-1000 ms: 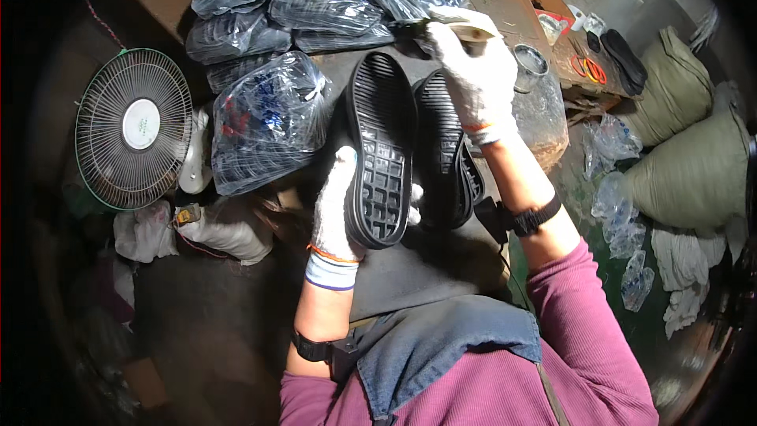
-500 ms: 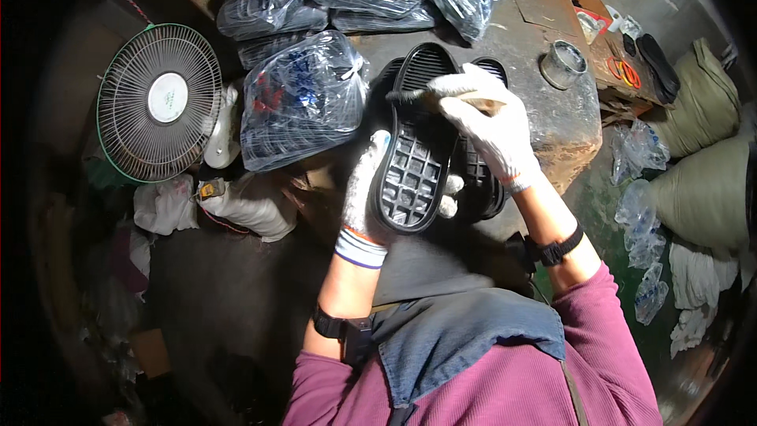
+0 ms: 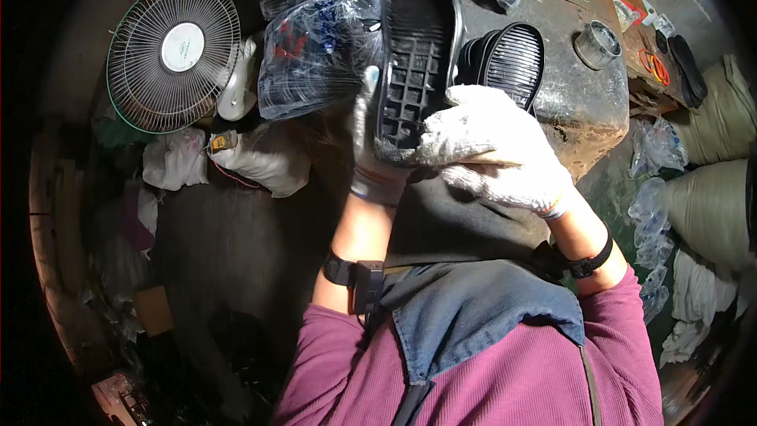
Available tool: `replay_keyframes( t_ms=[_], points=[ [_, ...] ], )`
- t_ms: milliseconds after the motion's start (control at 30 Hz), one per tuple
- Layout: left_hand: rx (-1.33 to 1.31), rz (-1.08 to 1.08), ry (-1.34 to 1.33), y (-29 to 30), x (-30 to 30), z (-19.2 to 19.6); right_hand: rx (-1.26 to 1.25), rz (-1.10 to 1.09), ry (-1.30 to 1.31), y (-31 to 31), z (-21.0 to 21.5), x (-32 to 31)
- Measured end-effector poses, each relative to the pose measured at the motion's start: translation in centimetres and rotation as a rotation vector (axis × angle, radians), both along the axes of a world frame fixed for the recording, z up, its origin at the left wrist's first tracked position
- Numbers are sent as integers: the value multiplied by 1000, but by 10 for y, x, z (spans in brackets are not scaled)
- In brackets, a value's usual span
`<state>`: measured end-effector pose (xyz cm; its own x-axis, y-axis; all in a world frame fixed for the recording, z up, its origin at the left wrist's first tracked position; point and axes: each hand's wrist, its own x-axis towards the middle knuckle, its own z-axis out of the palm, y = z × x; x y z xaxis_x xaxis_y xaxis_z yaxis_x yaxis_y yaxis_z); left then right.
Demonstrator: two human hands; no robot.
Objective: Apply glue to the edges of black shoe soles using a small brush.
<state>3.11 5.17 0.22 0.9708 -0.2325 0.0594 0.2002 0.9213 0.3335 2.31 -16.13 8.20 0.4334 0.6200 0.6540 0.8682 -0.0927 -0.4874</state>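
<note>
A black shoe sole (image 3: 410, 79) is held up in front of me, its inner face with square grid pockets toward me. My left hand (image 3: 371, 142), in a white knit glove, is closed around its near left edge, with the thumb along the side. My right hand (image 3: 493, 146), gloved the same way, is closed, fingers against the near right edge of the sole. What it grips is hidden behind its fingers. Just beyond the right hand, more black soles (image 3: 514, 63) lie together on the worn workbench (image 3: 576, 102).
Clear plastic bags of soles (image 3: 319, 51) are heaped at the far left of the bench. A metal can (image 3: 597, 45) stands to the right. A fan (image 3: 177, 55) is at the left, near white sacks (image 3: 268, 162). Large olive sacks (image 3: 710, 201) stand at the right.
The sole has risen farther from me and tilted. My right hand has moved from the sole's far part down to its near end; the thin tool it held is now out of sight.
</note>
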Motion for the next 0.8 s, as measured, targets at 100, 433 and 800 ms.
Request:
replay_keyframes(
  t_ms=[100, 433, 800],
  points=[
    [46, 10, 34, 13, -7, 13, -18, 63, 165, -15, -3, -1],
    [328, 143, -151, 64, -23, 45, 178, -9, 1040, 22, 16, -22],
    [1446, 540, -237, -6, -94, 10, 100, -381, 695, -12, -58, -22]
  ],
)
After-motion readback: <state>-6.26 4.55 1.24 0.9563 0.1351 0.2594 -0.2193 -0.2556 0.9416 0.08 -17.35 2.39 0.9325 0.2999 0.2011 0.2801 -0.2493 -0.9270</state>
